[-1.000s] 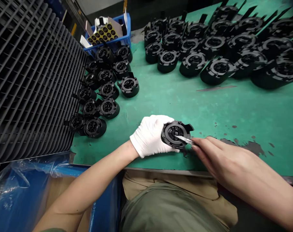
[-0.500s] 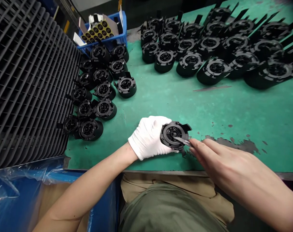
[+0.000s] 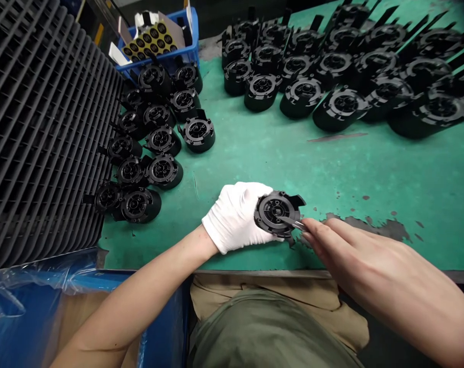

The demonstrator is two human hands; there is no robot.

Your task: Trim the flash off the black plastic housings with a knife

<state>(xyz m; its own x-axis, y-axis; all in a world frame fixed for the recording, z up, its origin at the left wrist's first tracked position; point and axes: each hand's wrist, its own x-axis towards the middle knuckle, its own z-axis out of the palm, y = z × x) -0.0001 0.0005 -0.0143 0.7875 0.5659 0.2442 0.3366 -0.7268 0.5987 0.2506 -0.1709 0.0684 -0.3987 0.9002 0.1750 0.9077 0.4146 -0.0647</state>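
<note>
Two-handed work on a black part near the front edge of the table. The left hand [image 3: 235,217], in a white glove [image 3: 226,232], is curled around the left side of the black part [image 3: 265,212], ribbed face up. Whether the part rests on the table [image 3: 251,148] or is held just above it cannot be told. The bare right hand [image 3: 343,248] pinches a slim metal tool [image 3: 295,224] between thumb and fingers, its tip over the middle of the face; contact at the tip is not clear. For good control, the left grip should be firm enough to stop the part turning, with the gloved fingers on the rim, clear of the tip. The tool is best held at a low slant, with light pressure, since a slip could scratch the face or run toward the glove. Similar parts stand in a left group [image 3: 165,171], toward the table's left edge, and a right group [image 3: 260,92], toward its far edge, both well apart from the working hands.
</note>
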